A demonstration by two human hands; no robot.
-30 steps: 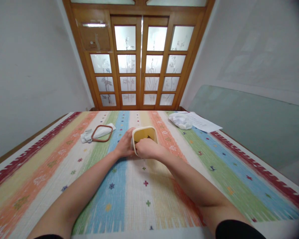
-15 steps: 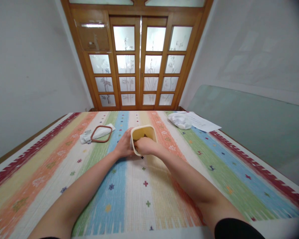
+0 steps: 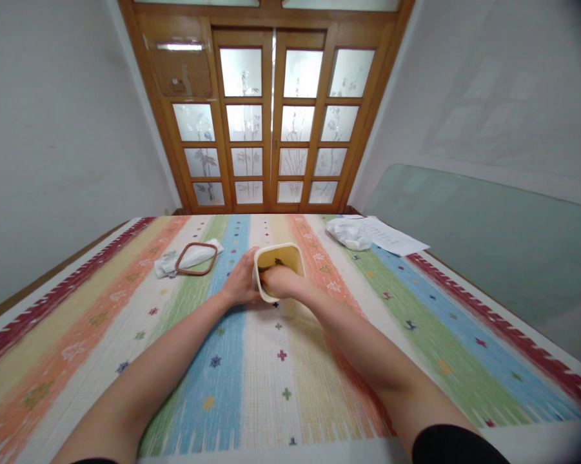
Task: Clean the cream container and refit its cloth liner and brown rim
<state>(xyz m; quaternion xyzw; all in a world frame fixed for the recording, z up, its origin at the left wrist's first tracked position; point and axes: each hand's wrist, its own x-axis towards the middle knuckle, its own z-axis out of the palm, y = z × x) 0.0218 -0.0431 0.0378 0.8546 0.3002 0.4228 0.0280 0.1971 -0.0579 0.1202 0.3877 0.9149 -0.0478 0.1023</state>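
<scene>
A pale yellow container (image 3: 297,256) with rounded corners and a cream rim is tipped with its open mouth toward me above the middle of the cloth. My left hand (image 3: 242,280) grips it from the left side, some fingers hidden behind its wall. Inside the mouth is my right hand (image 3: 281,283), its fingers out of sight within the container. A small dark thing (image 3: 279,261) shows on the inner side just beyond those fingers; its kind is too small to tell.
A brown rounded-square ring (image 3: 193,273) lies over a crumpled white plastic piece (image 3: 166,265) on the left. To the right are a crumpled white bag (image 3: 351,234) and printed paper (image 3: 396,238). A striped tablecloth (image 3: 265,380) covers the table.
My right hand has shifted slightly left and deeper into the container. The left hand and the container have stayed in about the same place.
</scene>
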